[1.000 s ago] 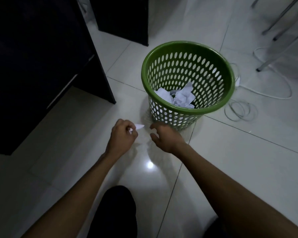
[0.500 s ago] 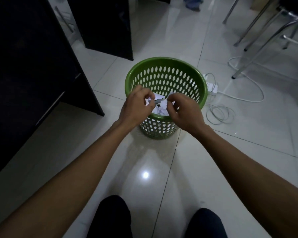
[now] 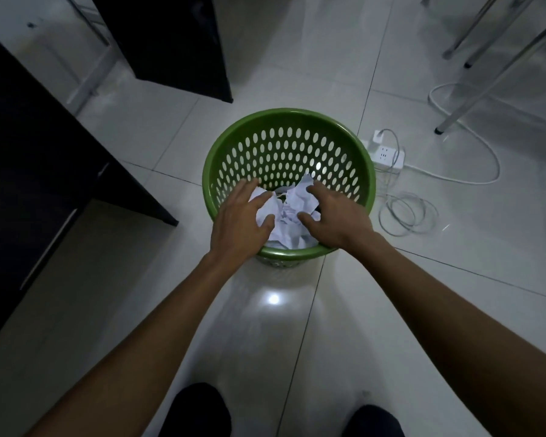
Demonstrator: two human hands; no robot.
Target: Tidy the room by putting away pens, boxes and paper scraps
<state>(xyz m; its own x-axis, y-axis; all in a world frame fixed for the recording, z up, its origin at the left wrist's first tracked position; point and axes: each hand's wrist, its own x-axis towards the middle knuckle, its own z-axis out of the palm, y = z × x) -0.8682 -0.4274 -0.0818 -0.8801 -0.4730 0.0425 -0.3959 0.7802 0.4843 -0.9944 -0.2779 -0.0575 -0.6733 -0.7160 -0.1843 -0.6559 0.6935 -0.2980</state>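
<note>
Pale glossy floor tiles [image 3: 423, 310] fill the head view, with one green perforated basket [image 3: 290, 116] standing between two dark cabinets [image 3: 29, 168] on the left and metal chair legs [image 3: 486, 83] on the far right. The left hand [image 3: 238, 227] and right hand [image 3: 338, 217] are both above the near half of the basket mouth, palms down, fingers spread and straight, with nothing held in either. Whether the fingertips touch the paper below cannot be told. A second earlier the left hand pinched one small white scrap low beside the basket. Half a second earlier both hands were bunched together over the rim, and now they are splayed and empty. The scrap is judged to have been let go into the basket, so that item counts as put away. The paper scraps [image 3: 292, 212] lie as one crumpled white heap inside the basket, against its near wall. It holds several pieces, and no exact count is possible. Other counts are one white power strip [image 3: 386, 156] just beside the basket on its right, one loose cable coil [image 3: 407, 212] on the floor near it, and two dark knees [image 3: 196, 411] at the bottom edge. No pens, boxes or loose scraps show on the visible floor, so any remaining items are judged to lie outside this view.
</note>
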